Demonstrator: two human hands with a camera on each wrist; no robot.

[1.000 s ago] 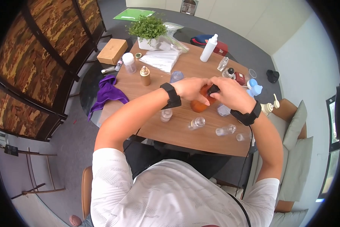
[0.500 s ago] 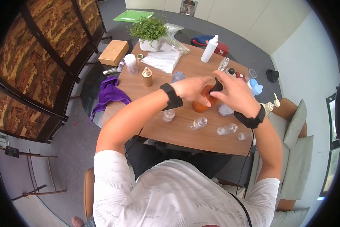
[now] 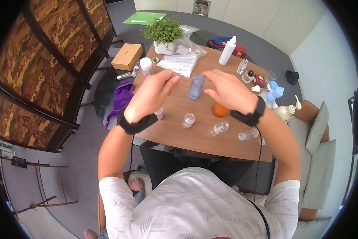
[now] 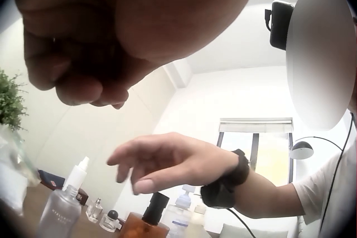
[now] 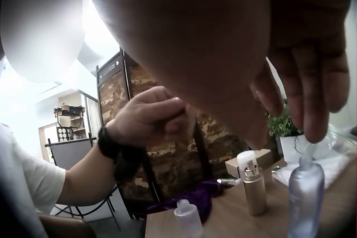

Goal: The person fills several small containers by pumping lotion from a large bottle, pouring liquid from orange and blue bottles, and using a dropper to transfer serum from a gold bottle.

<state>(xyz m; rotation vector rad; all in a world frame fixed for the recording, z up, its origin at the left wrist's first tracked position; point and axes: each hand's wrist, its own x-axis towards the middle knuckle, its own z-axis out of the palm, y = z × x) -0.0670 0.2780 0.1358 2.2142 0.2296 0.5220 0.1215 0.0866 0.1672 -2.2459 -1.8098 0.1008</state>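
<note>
My left hand (image 3: 153, 93) is in the air over the left part of the table, its fingers loosely curled with nothing visible in them. The right hand (image 3: 231, 91) hovers above an orange bottle (image 3: 219, 110), fingers mostly extended and holding nothing. In the left wrist view, a black top (image 4: 156, 207) sits on that bottle below the right hand. A translucent blue bottle (image 3: 196, 87) without a cap stands between the two hands. In the right wrist view a gold bottle (image 5: 255, 194) and a frosted bottle (image 5: 188, 220) stand below the left hand.
Clear bottles (image 3: 220, 128) and a small clear jar (image 3: 188, 120) are along the near side. A white spray bottle (image 3: 227, 51), a potted plant (image 3: 163, 47) and a plastic bag of white strips (image 3: 178, 63) occupy the back. Pump bottles (image 3: 286, 112) line the right edge; purple cloth (image 3: 123, 97) hangs left.
Both hands have come off the orange bottle. The left has moved left across the table, while the right has lifted slightly and stays near the bottle. The view has shifted a little.
</note>
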